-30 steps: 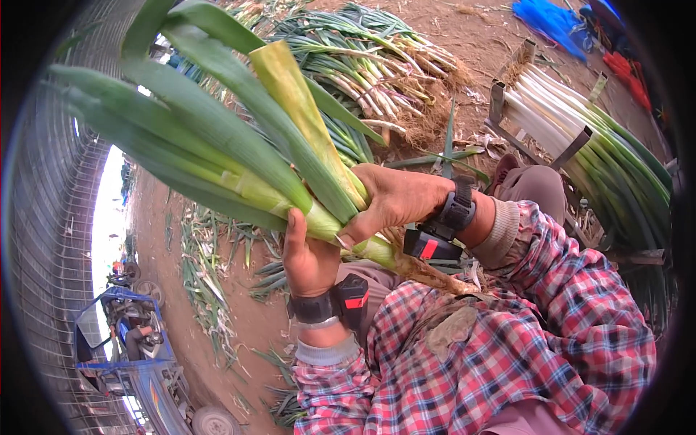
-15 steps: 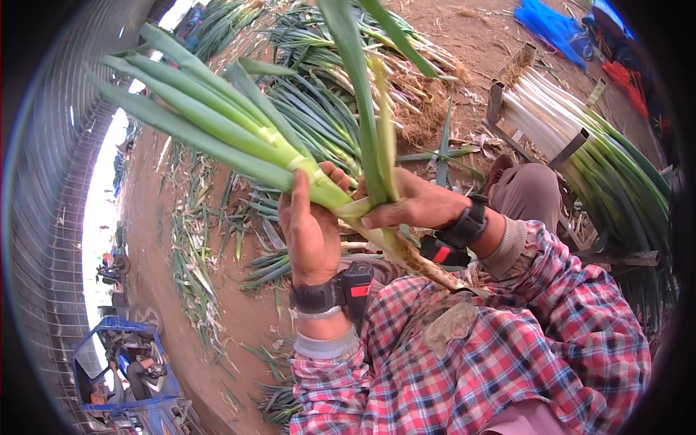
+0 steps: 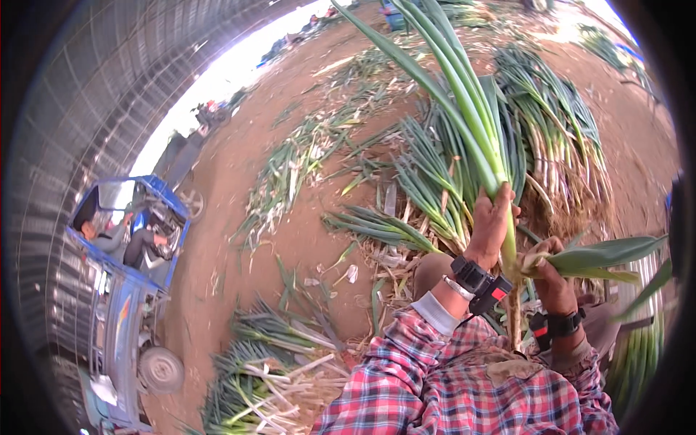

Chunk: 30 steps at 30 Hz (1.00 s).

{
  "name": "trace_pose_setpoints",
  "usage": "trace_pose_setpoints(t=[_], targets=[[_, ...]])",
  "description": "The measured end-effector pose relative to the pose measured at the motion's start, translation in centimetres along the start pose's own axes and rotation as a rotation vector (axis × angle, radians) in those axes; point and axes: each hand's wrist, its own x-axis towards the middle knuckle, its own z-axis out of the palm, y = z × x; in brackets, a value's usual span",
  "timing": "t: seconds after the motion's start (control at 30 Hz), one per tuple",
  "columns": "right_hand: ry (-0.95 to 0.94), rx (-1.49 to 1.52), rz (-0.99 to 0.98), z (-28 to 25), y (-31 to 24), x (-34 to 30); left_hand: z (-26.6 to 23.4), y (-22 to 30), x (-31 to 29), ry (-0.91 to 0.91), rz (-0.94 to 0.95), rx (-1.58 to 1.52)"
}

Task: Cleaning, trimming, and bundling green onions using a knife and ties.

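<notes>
My left hand [image 3: 494, 226] is closed around the stalk of a large green onion [image 3: 487, 134]. Its long green leaves fan upward and its soil-stained root end points down to my lap. Right of the stalk, my right hand [image 3: 552, 274] is closed on outer leaves [image 3: 605, 255] that bend out to the right. At their base these leaves still seem to meet the stalk, though my fingers partly hide that spot. Both wrists carry black straps with small devices.
Piles of green onions lie on the dirt floor ahead [image 3: 558, 123] and at the lower left [image 3: 272, 370]. Leaf scraps [image 3: 293, 167] are strewn between. A rack of onions [image 3: 638, 348] stands at right. A person [image 3: 119, 239] sits in a blue vehicle [image 3: 123, 290] at left.
The view has swung left, so my hands now appear farther right. My right hand has pulled the outer leaves down and away from the stalk. The onion now stands more upright.
</notes>
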Motion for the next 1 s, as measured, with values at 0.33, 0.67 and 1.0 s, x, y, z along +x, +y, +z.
trace_pose_setpoints(t=[0.33, 0.67, 1.0], targets=[[0.622, -0.098, 0.21, -23.0, 1.7, -0.4, -14.6, 13.8, 2.5, 0.535, 0.364, -0.181], [-0.373, -0.038, 0.142, -30.3, 4.5, 19.1, -25.9, 16.6, 0.2, 0.888, 0.516, -0.382], [-0.591, -0.519, -0.236, 0.3, 8.2, 39.4, -34.8, 19.9, -3.6, 1.103, 0.637, -0.252]])
